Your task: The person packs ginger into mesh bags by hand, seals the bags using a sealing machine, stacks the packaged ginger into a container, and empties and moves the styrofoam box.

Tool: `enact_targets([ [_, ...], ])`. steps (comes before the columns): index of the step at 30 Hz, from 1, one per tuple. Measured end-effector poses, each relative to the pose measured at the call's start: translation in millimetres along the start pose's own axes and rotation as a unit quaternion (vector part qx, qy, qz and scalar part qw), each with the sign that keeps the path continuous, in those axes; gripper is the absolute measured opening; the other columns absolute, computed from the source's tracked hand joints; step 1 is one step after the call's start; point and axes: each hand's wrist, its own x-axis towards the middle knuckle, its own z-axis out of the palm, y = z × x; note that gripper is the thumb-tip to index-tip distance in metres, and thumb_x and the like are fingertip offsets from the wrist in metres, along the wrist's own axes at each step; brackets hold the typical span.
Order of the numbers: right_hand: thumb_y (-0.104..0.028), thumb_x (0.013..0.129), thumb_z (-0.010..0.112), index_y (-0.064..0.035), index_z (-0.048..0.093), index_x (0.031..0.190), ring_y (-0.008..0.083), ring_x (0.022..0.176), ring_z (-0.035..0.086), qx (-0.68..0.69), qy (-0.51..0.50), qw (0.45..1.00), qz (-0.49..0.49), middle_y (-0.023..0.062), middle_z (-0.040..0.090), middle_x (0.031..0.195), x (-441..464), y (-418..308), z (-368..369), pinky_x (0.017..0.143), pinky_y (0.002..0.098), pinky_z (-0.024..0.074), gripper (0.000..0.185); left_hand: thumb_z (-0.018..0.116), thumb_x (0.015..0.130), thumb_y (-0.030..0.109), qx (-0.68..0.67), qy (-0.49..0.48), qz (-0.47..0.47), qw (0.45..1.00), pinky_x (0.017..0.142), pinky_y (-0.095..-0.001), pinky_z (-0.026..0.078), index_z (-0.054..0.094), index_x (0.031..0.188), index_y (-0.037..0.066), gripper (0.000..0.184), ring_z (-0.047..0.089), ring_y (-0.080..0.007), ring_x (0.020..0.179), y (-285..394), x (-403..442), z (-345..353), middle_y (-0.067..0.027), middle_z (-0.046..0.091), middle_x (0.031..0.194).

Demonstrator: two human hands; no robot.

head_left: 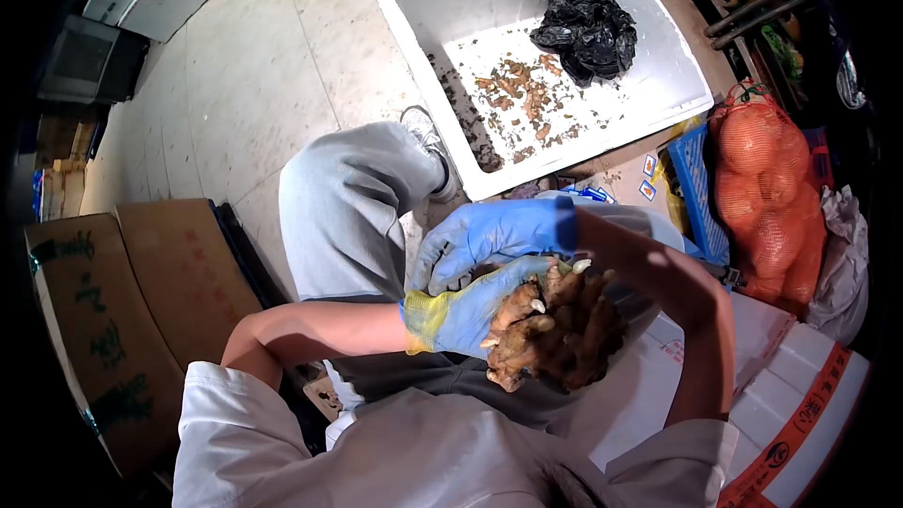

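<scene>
My left hand [461, 309], in a blue glove with a yellow cuff, is closed around a large, knobbly clump of ginger root [560, 334] above my lap. The clump is brown with several pale tips. Crossing above it, my right hand [489, 237] wears a blue glove with greyish fingers. Those fingers are loosely bent and slightly apart near the back of my left hand, with nothing visible in them. Beyond my knees stands a white foam box [548, 162]. Small ginger pieces [527, 92] and dirt lie on its floor, beside a crumpled black plastic bag [588, 33].
Cardboard boxes [141, 320] stand at my left. On my right are a red mesh sack [767, 188] of round produce, a blue crate [701, 193] and white boxes with red tape [795, 419]. My shoe [431, 152] rests close to the foam box.
</scene>
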Motion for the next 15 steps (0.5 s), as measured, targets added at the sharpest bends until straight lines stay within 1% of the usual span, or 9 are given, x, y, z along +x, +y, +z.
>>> enact_targets([
  [2,-0.026,0.086,0.044,0.0009,0.039,0.118,0.0128,0.103,0.043,-0.019,-0.061,0.998,-0.021,0.0083,0.045,0.114,24,-2,1,0.088,0.0258,0.0341,0.042,0.057,0.078,0.012,0.182,0.004,0.066,0.981,0.095,-0.0321,0.033,0.027,0.124,0.008,0.055,0.037,-0.0212,0.115,5,-1,0,-0.0136,0.032,0.126],
  [5,-0.027,0.086,0.044,0.0006,0.04,0.116,0.0119,0.102,0.042,-0.037,-0.148,0.988,-0.036,0.0077,0.046,0.112,56,-2,5,0.087,0.0254,0.0343,0.041,0.055,0.08,0.013,0.432,0.003,0.163,0.887,0.094,-0.0313,0.034,0.027,0.124,0.007,0.053,0.039,-0.0206,0.113,13,-4,6,-0.014,0.034,0.124],
  [7,-0.028,0.086,0.045,0.0004,0.041,0.115,0.0113,0.101,0.042,-0.037,-0.189,0.981,-0.037,0.0073,0.046,0.11,71,2,11,0.086,0.0252,0.0344,0.041,0.059,0.077,0.012,0.44,-0.008,0.128,0.889,0.093,-0.0327,0.035,0.025,0.125,0.006,0.059,0.038,-0.0215,0.113,15,-7,11,-0.014,0.032,0.126],
  [8,-0.029,0.086,0.045,0.0003,0.041,0.115,0.011,0.101,0.042,-0.036,-0.202,0.978,-0.033,0.0071,0.046,0.11,77,7,14,0.086,0.025,0.0344,0.041,0.061,0.075,0.011,0.386,0.014,0.095,0.917,0.093,-0.0326,0.035,0.023,0.125,0.005,0.062,0.038,-0.0212,0.114,12,-11,12,-0.0141,0.031,0.127],
  [10,-0.03,0.086,0.046,0.0001,0.041,0.114,0.0103,0.1,0.041,-0.023,-0.208,0.978,-0.019,0.0068,0.047,0.108,88,23,20,0.085,0.0248,0.0346,0.041,0.063,0.073,0.009,0.382,0.033,0.116,0.916,0.092,-0.0302,0.036,0.026,0.124,0.005,0.063,0.04,-0.0185,0.112,14,-15,11,-0.0134,0.033,0.126],
  [12,-0.029,0.086,0.048,-0.0023,0.048,0.09,0.0075,0.083,0.04,0.081,-0.106,0.988,-0.083,0.0013,0.046,0.086,104,57,32,0.075,0.0239,0.0372,0.027,0.063,0.073,0.008,0.385,0.039,0.128,0.913,0.091,-0.0299,0.037,0.029,0.123,0.005,0.06,0.042,-0.0184,0.11,15,-21,0,-0.013,0.037,0.124],
  [13,-0.029,0.086,0.048,-0.0023,0.048,0.09,0.0075,0.083,0.04,0.081,-0.104,0.988,-0.084,0.0013,0.046,0.086,107,59,32,0.075,0.0239,0.0372,0.027,0.063,0.074,0.008,0.386,0.048,0.141,0.91,0.09,-0.0295,0.038,0.032,0.121,0.005,0.057,0.045,-0.0183,0.107,16,-22,-3,-0.0126,0.04,0.121],
  [14,-0.028,0.086,0.048,-0.0021,0.049,0.091,0.0074,0.082,0.041,0.082,-0.069,0.991,-0.076,0.0011,0.047,0.085,109,62,32,0.074,0.0237,0.0376,0.027,0.064,0.072,0.007,0.194,0.108,0.125,0.967,0.088,-0.0289,0.04,0.036,0.119,0.004,0.054,0.048,-0.0181,0.103,11,-23,5,-0.0115,0.045,0.116],
  [15,-0.027,0.086,0.049,-0.0019,0.049,0.093,0.0072,0.081,0.041,0.084,-0.035,0.993,-0.069,0.0009,0.048,0.085,112,63,32,0.073,0.0234,0.0381,0.026,0.062,0.074,0.01,0.265,0.097,0.146,0.948,0.088,-0.0301,0.039,0.033,0.12,0.004,0.054,0.047,-0.019,0.104,18,-25,9,-0.012,0.044,0.117],
])
